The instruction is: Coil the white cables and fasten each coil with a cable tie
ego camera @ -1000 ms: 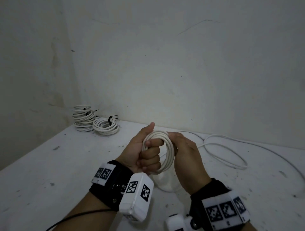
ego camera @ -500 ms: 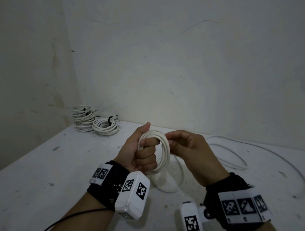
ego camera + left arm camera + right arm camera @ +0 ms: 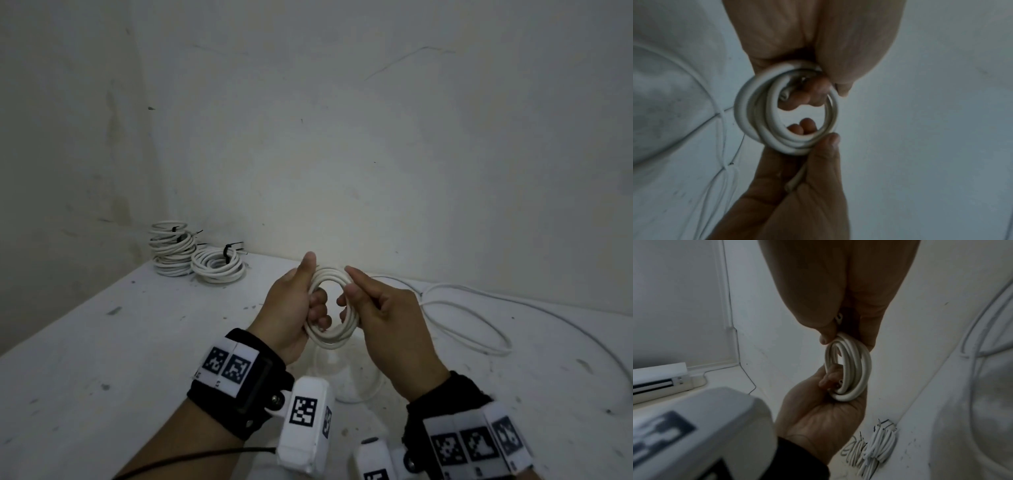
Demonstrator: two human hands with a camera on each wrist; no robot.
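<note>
I hold a small coil of white cable (image 3: 329, 340) upright above the table (image 3: 137, 342), between both hands. My left hand (image 3: 317, 303) grips its left side, fingers curled through the ring and thumb up. My right hand (image 3: 352, 294) pinches the right side between thumb and fingers. In the left wrist view the coil (image 3: 756, 113) shows several turns, and a free cable end (image 3: 792, 185) lies in the right hand's palm. The right wrist view shows the coil (image 3: 851, 369) edge-on between the two hands. No cable tie shows on this coil.
Two piles of tied coils (image 3: 173, 248) (image 3: 217, 265) with black cable ties (image 3: 227, 253) sit in the far left corner by the wall. A loose white cable (image 3: 462, 308) loops over the table on the right. A thin loop (image 3: 359, 397) lies under my hands.
My right hand drew away to the right, then came back and now pinches the coil's right side. The coil has turned so its opening faces me.
</note>
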